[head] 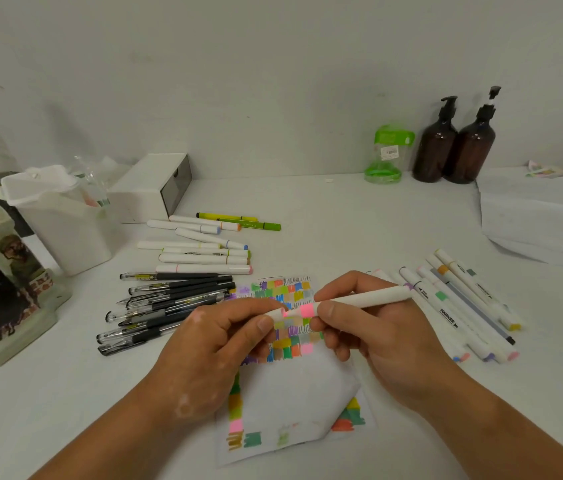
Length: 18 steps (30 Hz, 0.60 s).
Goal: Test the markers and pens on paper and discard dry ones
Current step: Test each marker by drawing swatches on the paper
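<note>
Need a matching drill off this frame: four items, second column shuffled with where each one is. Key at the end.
Column 1
1. black pens
2. brown pump bottles
3. pink marker
4. white tub

Column 2
A. standing against the back wall
B. standing beside the white box
C. held by the left hand and the right hand
D. lying just left of the test paper

Pairs: 1-D, 2-A, 3-C, 4-B
</note>
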{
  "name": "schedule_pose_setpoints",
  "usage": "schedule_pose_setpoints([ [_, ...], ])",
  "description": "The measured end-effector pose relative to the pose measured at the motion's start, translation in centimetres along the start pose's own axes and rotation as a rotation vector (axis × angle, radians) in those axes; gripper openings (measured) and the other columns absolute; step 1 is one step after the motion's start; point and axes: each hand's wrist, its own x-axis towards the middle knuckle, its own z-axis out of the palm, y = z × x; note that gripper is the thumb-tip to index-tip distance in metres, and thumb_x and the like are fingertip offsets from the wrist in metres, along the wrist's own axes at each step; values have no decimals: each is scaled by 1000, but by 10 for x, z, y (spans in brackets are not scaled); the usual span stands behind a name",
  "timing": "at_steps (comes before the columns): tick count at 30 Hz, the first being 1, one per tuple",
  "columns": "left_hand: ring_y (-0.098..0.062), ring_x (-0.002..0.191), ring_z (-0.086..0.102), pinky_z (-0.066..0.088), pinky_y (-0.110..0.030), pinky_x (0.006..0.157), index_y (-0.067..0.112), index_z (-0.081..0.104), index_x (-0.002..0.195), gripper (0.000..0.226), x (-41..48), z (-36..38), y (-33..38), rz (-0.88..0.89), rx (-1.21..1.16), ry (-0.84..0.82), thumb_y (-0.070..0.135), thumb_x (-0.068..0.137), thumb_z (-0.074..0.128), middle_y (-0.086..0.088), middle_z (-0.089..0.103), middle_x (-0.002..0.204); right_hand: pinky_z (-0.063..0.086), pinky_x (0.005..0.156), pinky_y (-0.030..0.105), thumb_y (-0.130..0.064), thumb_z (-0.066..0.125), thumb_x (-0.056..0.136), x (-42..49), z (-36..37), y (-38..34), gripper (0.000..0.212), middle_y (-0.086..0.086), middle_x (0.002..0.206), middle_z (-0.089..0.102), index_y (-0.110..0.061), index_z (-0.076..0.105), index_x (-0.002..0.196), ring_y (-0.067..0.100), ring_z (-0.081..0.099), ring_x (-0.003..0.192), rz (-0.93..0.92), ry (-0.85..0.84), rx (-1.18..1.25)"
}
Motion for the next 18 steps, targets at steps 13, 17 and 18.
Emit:
schedule_pose_setpoints([
  [13,-13,65,63,48,-18,68,34,73,106,25,-2,1,8,71,-42,-115,39,95,51,4,66,68,55,57,24,-11,76,86,-5,6,-4,8,15,76,74,-18,77,86,20,69,63,-29,-40,-77],
  [17,-12,64,61,49,-20,69,33,73,108,24,-2,-1,6,79,-58,-146,33,98,51,5,65,69,56,58,26,-16,78,85,-6,5,-5,4,15,72,73,-19,78,86,24,69,61,-59,-51,-119],
  [18,-12,64,61,49,-21,69,33,73,108,24,-1,-1,5,78,-54,-150,33,98,51,5,65,70,55,58,26,-18,78,84,-6,5,-4,4,13,70,72,-21,78,87,24,68,60,-66,-54,-133],
])
